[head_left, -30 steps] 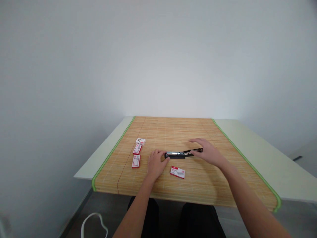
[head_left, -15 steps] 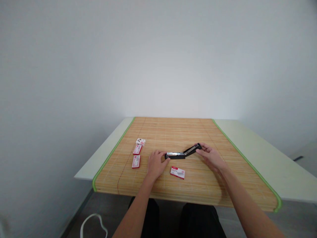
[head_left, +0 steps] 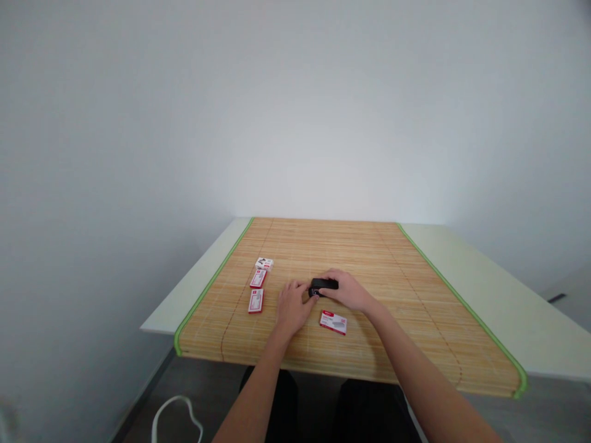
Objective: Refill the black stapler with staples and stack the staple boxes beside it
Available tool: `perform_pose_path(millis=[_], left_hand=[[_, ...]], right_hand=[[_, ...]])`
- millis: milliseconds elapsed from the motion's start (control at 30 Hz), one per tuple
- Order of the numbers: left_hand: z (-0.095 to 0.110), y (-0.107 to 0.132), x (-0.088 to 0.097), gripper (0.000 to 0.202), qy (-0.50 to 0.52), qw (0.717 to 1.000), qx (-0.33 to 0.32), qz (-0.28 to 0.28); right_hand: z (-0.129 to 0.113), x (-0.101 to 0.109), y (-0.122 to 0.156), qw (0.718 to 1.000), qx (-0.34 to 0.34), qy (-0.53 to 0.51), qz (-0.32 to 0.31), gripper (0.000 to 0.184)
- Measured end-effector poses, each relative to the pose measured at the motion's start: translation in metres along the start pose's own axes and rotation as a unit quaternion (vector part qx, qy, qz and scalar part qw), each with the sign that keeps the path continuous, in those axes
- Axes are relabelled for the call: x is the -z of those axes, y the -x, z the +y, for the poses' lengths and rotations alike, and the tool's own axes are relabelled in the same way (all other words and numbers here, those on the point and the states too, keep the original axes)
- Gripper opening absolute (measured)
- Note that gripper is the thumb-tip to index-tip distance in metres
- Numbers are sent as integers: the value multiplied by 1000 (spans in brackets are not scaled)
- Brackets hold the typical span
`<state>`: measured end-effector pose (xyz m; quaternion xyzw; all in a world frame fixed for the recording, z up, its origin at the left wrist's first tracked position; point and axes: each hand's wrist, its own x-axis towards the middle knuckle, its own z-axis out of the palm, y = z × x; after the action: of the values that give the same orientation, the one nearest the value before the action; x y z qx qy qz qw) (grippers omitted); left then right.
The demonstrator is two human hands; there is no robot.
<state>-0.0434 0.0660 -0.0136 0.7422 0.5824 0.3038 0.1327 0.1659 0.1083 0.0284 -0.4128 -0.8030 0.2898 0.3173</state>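
A black stapler [head_left: 325, 283], folded together, lies on the bamboo mat [head_left: 341, 246] in front of me. My left hand [head_left: 292, 304] grips its left end between thumb and fingers. From the right, my right hand [head_left: 347, 290] wraps over the stapler's top and side, hiding its right part. Just below the stapler lies a red and white staple box [head_left: 333, 322], touched by neither hand.
Left of my hands, two flat red and white boxes [head_left: 258, 279] [head_left: 256, 301] and a small white box [head_left: 264, 264] form a column. The mat has green edging [head_left: 462, 291] and lies over a white table [head_left: 498, 295] against a wall.
My right hand has moved left and swung the stapler's raised arm over onto its base, so the stapler went from unfolded to folded. My left hand stays at its left end.
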Motion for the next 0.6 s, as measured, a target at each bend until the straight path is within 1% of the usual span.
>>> perform_pose_path(millis=[133,200,267,333,367,400,500,533,600], left_hand=[[0,-2,-1,33,8,1000,6,-2],[1,-3,0,38,21,1000,17,3],[3,-1,3,48,56,998,26,18],[8,4,8,57,112,993,13,27],[10,8,11,60,139,990,-8,17],[14,13,14,61,157,987,-38,-4],[23,26,22,62,149,976,-131,-89],[25,28,24,61,134,974,-149,-108],[29,30,24,60,108,973,-160,-124]], right_hand=[[12,14,19,999,-36,-38,-7,36],[17,21,30,996,-55,-65,-10,38],[21,24,41,996,-69,-62,8,41],[25,25,52,995,-82,-28,47,43],[26,24,58,994,-87,-7,67,44],[28,23,64,992,-93,13,86,45],[28,18,80,983,-108,56,136,48],[28,16,85,980,-113,65,148,50],[24,13,91,975,-127,81,162,53]])
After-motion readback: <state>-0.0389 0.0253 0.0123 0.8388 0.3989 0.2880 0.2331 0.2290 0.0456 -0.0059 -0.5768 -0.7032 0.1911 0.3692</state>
